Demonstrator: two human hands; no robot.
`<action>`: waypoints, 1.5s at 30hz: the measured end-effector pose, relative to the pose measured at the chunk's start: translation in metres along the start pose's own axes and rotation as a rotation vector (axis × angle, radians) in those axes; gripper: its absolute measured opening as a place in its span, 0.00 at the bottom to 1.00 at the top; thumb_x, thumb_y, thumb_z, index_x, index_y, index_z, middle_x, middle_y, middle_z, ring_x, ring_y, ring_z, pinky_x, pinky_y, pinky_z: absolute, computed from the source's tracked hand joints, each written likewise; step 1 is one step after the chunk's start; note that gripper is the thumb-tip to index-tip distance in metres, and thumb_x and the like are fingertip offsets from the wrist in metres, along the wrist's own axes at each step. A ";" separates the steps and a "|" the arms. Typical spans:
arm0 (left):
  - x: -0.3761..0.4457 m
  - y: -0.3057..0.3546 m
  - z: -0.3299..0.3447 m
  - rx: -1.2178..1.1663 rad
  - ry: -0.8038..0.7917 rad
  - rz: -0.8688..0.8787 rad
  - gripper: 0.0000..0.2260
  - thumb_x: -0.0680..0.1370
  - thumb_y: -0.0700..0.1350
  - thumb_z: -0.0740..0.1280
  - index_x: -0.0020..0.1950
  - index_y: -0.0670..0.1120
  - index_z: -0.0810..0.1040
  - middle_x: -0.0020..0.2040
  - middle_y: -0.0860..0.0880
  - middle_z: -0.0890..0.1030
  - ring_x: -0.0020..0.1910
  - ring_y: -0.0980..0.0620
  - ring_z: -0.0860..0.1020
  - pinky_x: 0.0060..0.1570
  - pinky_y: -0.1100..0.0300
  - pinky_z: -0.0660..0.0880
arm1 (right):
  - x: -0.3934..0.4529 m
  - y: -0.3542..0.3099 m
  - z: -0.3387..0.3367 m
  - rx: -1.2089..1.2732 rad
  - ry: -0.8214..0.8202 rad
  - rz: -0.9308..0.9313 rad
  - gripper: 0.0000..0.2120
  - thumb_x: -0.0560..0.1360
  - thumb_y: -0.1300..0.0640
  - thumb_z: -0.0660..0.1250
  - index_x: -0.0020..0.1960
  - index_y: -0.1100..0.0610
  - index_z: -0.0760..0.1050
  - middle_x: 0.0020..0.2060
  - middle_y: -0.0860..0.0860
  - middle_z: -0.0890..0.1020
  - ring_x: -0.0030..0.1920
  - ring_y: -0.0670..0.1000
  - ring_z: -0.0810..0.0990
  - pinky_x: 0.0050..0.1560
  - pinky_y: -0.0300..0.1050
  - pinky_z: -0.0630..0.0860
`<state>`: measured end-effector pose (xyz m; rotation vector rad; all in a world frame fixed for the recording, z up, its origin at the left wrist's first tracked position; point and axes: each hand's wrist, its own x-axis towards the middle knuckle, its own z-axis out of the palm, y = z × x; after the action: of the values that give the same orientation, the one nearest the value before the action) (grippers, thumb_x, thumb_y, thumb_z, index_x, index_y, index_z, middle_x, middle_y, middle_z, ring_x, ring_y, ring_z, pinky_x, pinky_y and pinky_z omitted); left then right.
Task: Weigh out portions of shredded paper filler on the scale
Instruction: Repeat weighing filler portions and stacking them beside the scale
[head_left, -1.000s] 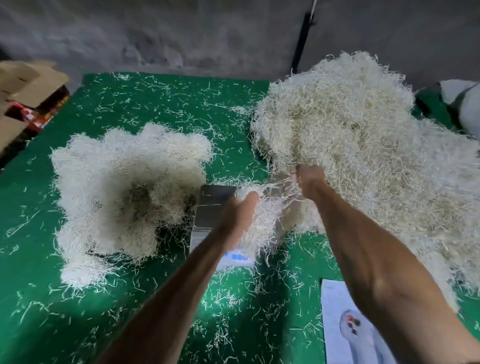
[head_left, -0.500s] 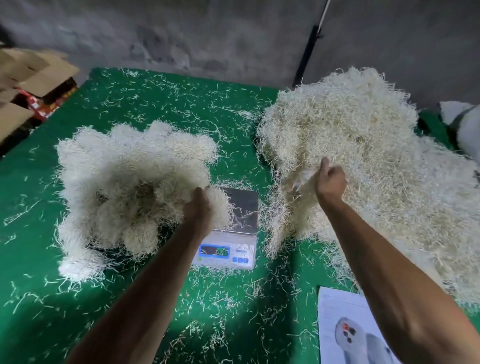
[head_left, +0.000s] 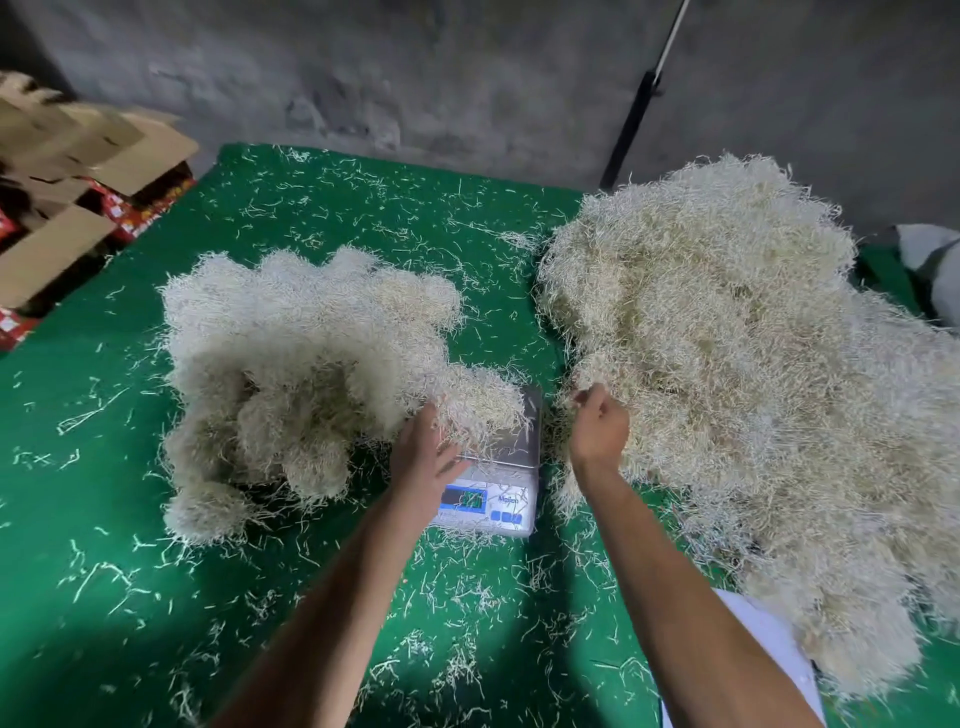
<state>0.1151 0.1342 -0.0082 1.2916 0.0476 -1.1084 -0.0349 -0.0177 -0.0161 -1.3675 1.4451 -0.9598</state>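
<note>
Sitting on the steel platform of the scale (head_left: 498, 483) is a fluffy clump of shredded paper filler (head_left: 475, 410), covering most of the platform and spilling over its far-left edge. Your left hand (head_left: 423, 457) rests against the near-left side of that clump with the fingers spread and fairly straight, touching the paper rather than gripping it, and the thumb lies over the scale's front-left corner. The scale's blue-framed display faces you, but its reading is too small to make out.

Just right of the scale, your right hand (head_left: 597, 428) is curled into a loose fist with a few thin strands pinched at the fingertips; it hovers at the near-left edge of the large loose pile (head_left: 753, 389), which spreads far to the right of the scale. Left of the scale lies a cluster of rounded weighed clumps (head_left: 291, 379), touching the clump on the platform.

Everything sits on a green cloth (head_left: 130, 597) scattered with stray strands. Well to the far left of the scale are cardboard boxes (head_left: 78, 171), and near-right of it lies a white printed sheet (head_left: 769, 639), partly under your right forearm and the pile.
</note>
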 end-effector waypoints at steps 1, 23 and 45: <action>-0.003 -0.002 -0.006 0.014 -0.010 0.022 0.24 0.83 0.60 0.61 0.77 0.54 0.65 0.75 0.39 0.68 0.66 0.39 0.76 0.58 0.46 0.79 | -0.011 0.005 0.001 0.031 0.007 0.041 0.23 0.87 0.48 0.53 0.49 0.63 0.79 0.32 0.59 0.77 0.29 0.51 0.69 0.26 0.46 0.66; -0.029 -0.017 -0.045 -0.503 0.034 -0.059 0.39 0.78 0.73 0.50 0.81 0.48 0.61 0.77 0.44 0.69 0.74 0.43 0.69 0.74 0.40 0.62 | -0.079 0.027 0.009 0.066 -0.164 0.152 0.15 0.84 0.47 0.61 0.50 0.54 0.81 0.43 0.48 0.85 0.44 0.46 0.82 0.43 0.40 0.73; 0.063 0.028 0.055 0.040 0.028 -0.030 0.18 0.81 0.53 0.65 0.69 0.49 0.75 0.69 0.49 0.75 0.64 0.48 0.76 0.62 0.46 0.75 | -0.010 -0.055 0.116 0.000 -0.385 0.192 0.51 0.71 0.30 0.70 0.82 0.56 0.54 0.78 0.55 0.66 0.77 0.56 0.66 0.76 0.55 0.63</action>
<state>0.1369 0.0487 -0.0056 1.3462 0.0661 -1.1220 0.0922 -0.0078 0.0024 -1.3012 1.2525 -0.5375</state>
